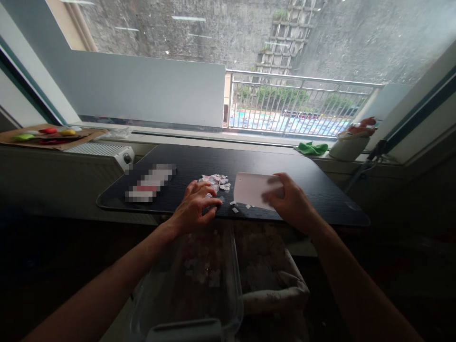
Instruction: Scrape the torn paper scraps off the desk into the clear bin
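Note:
On the dark table (199, 159) lies a small heap of torn paper bits (215, 180). My left hand (197, 204) rests at the near side of this heap, palm down, its fingers apart and curved over the bits. To the right, my right hand (290, 199) grips a white card (249, 187) by its right end, thumb on the near side. The card stands on or just above the tabletop, its left edge a little right of the heap. A few loose paper bits (235, 209) lie below the card near the table's front edge.
Below the table edge sits a clear plastic bin (235, 285) with paper scraps in it, beside a cloth-lined box (274, 297). A blurred-out strip (151, 183) lies at the table's left. A green cloth (311, 148) and white pot (349, 145) stand on the sill.

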Demonstrator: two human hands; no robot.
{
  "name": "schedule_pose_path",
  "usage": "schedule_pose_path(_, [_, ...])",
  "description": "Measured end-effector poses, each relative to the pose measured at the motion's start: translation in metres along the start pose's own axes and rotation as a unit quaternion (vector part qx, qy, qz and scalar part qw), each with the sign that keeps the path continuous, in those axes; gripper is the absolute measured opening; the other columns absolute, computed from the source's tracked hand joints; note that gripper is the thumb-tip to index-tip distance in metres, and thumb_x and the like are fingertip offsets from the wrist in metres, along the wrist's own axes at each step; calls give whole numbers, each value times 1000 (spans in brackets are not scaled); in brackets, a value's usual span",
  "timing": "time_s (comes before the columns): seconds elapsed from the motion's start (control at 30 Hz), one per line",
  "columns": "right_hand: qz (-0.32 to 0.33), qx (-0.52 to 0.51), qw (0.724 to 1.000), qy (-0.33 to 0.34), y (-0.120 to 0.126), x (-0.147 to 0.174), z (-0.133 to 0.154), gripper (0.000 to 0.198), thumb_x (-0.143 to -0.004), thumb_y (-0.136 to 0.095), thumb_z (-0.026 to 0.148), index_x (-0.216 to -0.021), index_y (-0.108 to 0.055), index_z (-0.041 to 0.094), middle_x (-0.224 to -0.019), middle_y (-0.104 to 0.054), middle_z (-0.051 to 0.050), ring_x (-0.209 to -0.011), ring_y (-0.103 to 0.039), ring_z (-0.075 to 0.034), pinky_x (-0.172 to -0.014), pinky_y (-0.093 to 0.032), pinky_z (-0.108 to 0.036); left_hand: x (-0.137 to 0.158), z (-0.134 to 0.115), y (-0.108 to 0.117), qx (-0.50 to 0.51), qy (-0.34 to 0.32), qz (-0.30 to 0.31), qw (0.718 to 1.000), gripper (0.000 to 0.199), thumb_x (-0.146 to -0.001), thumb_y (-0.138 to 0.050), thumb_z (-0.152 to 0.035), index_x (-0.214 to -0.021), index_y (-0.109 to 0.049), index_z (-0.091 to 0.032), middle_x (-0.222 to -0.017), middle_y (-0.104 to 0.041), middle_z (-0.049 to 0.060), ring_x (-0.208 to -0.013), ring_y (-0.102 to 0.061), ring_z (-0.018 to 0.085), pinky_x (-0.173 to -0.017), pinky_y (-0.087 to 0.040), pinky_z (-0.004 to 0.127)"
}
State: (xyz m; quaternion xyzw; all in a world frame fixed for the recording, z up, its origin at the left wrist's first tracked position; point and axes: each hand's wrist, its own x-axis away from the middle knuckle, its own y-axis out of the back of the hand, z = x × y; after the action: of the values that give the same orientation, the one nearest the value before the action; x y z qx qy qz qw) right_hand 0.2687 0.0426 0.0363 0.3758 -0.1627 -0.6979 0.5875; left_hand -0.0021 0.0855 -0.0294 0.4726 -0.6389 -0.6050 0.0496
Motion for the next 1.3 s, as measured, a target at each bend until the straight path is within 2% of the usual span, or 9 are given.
schedule_pose_path(0.1, [-8,-6,1000,-7,3,2,0,36,-72,-63,27,-107,-54,23,-84,-70,-2,-66,-65,-19,-65,-52,-33,0,0,0,-1,0,-2,1000,25,-82,-54,-26,-97,-73,-27,-109,-65,6,-124,-47,28,-113,-20,57])
schedule_pose_path(0.27, [26,-2,999,-26,17,16,-8,33,-73,-61,29,-105,-54,24,-77,-67,-1,-66,-65,-20,-63,-52,-34,0,-1,-1,-4,0,-7,1000,25,-83,-52,-27,-97,-73,-26,-109,-64,6,-125,-47,28,-114,-19,56])
schedule_pose_path(0.37, [-3,18,999,-39,22,20,-12,33,-73,-62,30,-105,-53,24,-76,-66,-1,-66,-66,-22,-66,-52,-37,0,-2,0,1,-2,-9,1000,25,-83,-52,-27,-97,-73,-25,-108,-65,6,-124,-48,28,-114,-19,57])
schedule_pose_path(0.53, [7,-56,998,-16,1,12,-3,36,-77,-61,32,-110,-49,25,-88,-68,-4,-73,-68,-22,-70,-54,-38,0,-2,2,18,29,-59,998,23,-81,-53,-25,-96,-70,-24,-103,-67,5,-121,-50,27,-112,-28,52])
schedule_pose_path(0.7, [39,-77,996,-5,-27,0,5,33,-77,-58,25,-109,-49,22,-83,-68,-3,-75,-69,-21,-72,-55,-37,-1,-1,2,34,36,-117,992,19,-82,-53,-23,-89,-70,-21,-96,-68,5,-113,-54,26,-105,-36,48])
schedule_pose_path(0.83, [41,-114,993,-7,-28,-5,3,34,-72,-62,26,-104,-52,22,-88,-69,-4,-72,-69,-19,-66,-55,-33,-1,1,0,49,36,-152,987,18,-81,-53,-20,-86,-70,-19,-94,-69,7,-110,-56,26,-102,-39,48])
schedule_pose_path(0.97, [-2,-119,993,-27,-29,-12,2,35,-69,-63,27,-102,-53,21,-86,-69,-4,-68,-68,-19,-63,-55,-34,-2,3,-1,65,53,-172,982,16,-80,-55,-20,-83,-70,-20,-91,-69,5,-107,-57,25,-101,-42,46])
schedule_pose_path(1.17, [69,-162,984,-36,-27,-11,6,32,-66,-64,28,-96,-52,22,-76,-66,-1,-64,-65,-18,-58,-53,-30,-3,3,0,70,66,-176,980,17,-79,-54,-18,-83,-70,-21,-90,-70,4,-106,-57,24,-101,-43,45])
schedule_pose_path(1.3, [45,-157,985,-52,-21,-8,7,32,-64,-64,29,-94,-53,22,-74,-61,1,-62,-60,-15,-55,-49,-28,-3,2,0,65,67,-173,980,18,-79,-53,-18,-84,-70,-20,-90,-70,5,-107,-57,25,-101,-42,45])
